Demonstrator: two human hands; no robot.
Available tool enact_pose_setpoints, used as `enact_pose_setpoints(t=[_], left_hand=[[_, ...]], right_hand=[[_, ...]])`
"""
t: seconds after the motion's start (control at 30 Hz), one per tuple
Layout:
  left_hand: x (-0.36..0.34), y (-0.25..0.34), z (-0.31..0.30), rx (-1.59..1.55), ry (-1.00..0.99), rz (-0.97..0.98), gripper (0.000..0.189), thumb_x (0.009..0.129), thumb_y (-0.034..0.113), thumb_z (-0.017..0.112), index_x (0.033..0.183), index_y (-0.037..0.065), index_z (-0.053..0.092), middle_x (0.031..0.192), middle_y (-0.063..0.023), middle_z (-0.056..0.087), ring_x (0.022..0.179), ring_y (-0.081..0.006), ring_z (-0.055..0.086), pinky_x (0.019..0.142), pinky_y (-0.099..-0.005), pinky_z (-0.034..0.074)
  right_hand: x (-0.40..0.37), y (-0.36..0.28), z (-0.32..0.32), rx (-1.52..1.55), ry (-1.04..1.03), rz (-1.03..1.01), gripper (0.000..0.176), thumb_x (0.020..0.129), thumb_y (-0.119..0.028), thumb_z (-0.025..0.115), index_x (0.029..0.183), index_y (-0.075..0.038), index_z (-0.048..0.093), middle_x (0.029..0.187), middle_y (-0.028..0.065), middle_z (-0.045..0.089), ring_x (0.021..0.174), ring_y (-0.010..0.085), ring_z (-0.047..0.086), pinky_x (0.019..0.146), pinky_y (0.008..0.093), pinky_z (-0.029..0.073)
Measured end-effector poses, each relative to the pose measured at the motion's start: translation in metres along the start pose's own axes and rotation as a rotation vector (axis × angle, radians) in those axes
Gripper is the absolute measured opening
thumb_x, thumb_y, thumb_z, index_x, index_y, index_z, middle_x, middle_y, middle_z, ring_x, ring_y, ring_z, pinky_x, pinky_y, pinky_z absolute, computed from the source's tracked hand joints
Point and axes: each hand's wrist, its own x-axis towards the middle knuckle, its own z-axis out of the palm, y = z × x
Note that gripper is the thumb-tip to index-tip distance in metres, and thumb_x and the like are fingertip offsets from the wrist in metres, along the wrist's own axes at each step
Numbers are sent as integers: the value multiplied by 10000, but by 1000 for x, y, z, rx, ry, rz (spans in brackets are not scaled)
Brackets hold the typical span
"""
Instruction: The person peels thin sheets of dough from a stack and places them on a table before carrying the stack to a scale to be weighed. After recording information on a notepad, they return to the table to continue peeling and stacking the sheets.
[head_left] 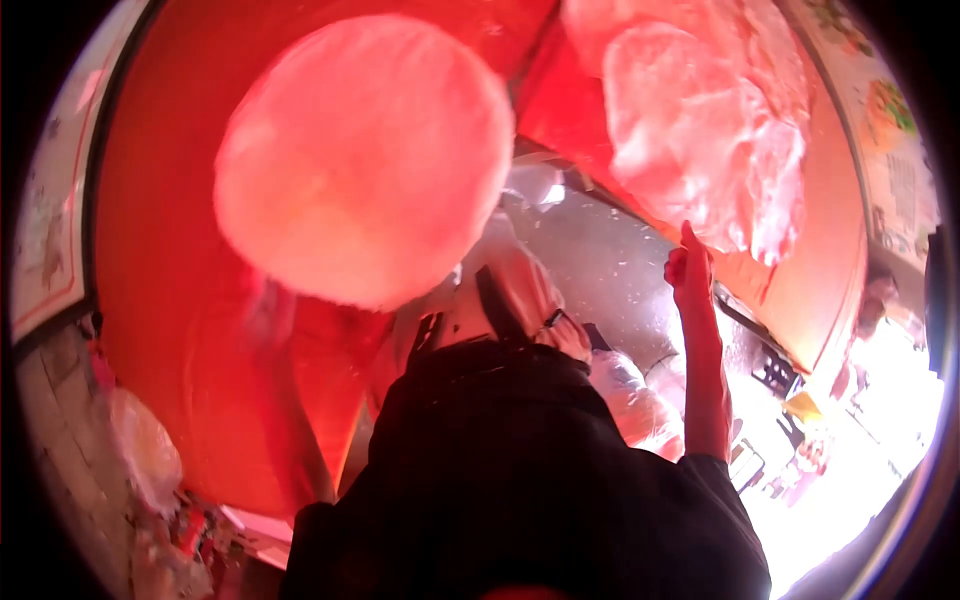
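Note:
A large, thin, round sheet that looks like dough or flatbread (360, 160) spreads out flat at the upper left, pale under red light. My left hand (270, 308) is smeared by motion at the sheet's lower left edge, and its fingers are partly hidden there. To the right, my right hand (690, 265) is raised with its index finger stretched out and the other fingers curled, nothing visible in it. That fingertip overlaps the lower edge of a stack of similar wrinkled sheets (700, 130).
A red-lit table surface (160, 200) runs under the round sheet, and another orange-red surface (835, 260) lies beneath the stack. Between them shows a grey floor (590, 250) with white specks. Plastic bags (145, 445) sit at the lower left. Bright glare fills the lower right.

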Motion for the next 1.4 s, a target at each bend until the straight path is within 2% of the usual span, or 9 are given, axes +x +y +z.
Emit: enact_pose_setpoints(t=[0.13, 0.2, 0.33, 0.6, 0.73, 0.93, 1.1, 1.2, 1.4], left_hand=[[10, 26, 46, 50, -274, 76, 443, 957, 173, 564, 1368, 75, 428, 1246, -39, 554, 1035, -161, 583, 852, -327, 511], [11, 42, 72, 58, -170, 17, 432, 859, 57, 674, 1257, 6, 514, 1113, -61, 602, 965, -151, 610, 799, -300, 536], [5, 46, 85, 104, -63, -5, 417, 846, 51, 694, 1228, -10, 535, 1094, -65, 613, 971, -155, 606, 853, -300, 501], [2, 48, 86, 61, -55, -38, 350, 845, 114, 714, 1135, -22, 572, 1003, -70, 626, 890, -164, 608, 780, -298, 489], [0, 62, 91, 182, -55, -76, 381, 827, 169, 737, 1111, -24, 571, 935, -70, 634, 845, -163, 612, 740, -289, 481], [-2, 55, 85, 219, 24, -161, 657, 815, 195, 707, 1363, 13, 393, 1171, -65, 585, 996, -201, 589, 821, -328, 488], [-5, 21, 26, 154, 139, -209, 529, 818, 188, 691, 1270, -13, 505, 1133, -52, 609, 972, -198, 595, 833, -332, 492], [6, -5, -4, 105, 177, -270, 468, 823, 195, 683, 1216, -31, 568, 1118, -45, 624, 976, -195, 596, 852, -339, 496], [-4, 13, 18, 70, 81, -238, 493, 811, 86, 655, 1266, -15, 495, 1178, -56, 587, 1083, -216, 558, 929, -312, 463]], right_hand=[[-74, -33, 131, -281, -698, -361, 294, 878, -262, 684, 1030, -21, 609, 685, 31, 591, 594, 93, 565, 522, 221, 448], [-104, -28, 209, -233, -925, -458, 371, 827, -253, 741, 1103, -30, 632, 889, 58, 665, 748, 125, 614, 665, 260, 508], [-161, -25, 298, -478, -1067, -649, 587, 730, -339, 810, 1202, -42, 625, 921, 125, 667, 757, 158, 611, 720, 298, 522], [-132, -31, 304, -255, -1355, -238, 274, 807, -195, 691, 938, 45, 683, 736, 33, 618, 725, 110, 566, 709, 277, 469], [-144, -26, 309, -231, -1151, -441, 190, 819, -166, 658, 883, 13, 671, 713, 32, 595, 697, 103, 551, 678, 275, 457], [-155, -5, 342, -706, -1067, -782, 290, 793, -172, 686, 1023, 0, 649, 777, 134, 668, 719, 172, 625, 690, 324, 500], [-103, -36, 323, -359, -1125, -361, 161, 873, -152, 654, 934, -11, 701, 745, 58, 676, 701, 124, 626, 618, 317, 510], [-46, -97, 290, -102, -1005, -310, 184, 882, -159, 638, 972, -6, 684, 786, 62, 672, 730, 130, 626, 633, 311, 510], [-29, -260, 228, 158, -759, -665, 235, 900, -172, 607, 1049, 4, 650, 868, 69, 664, 788, 143, 627, 663, 300, 509]])
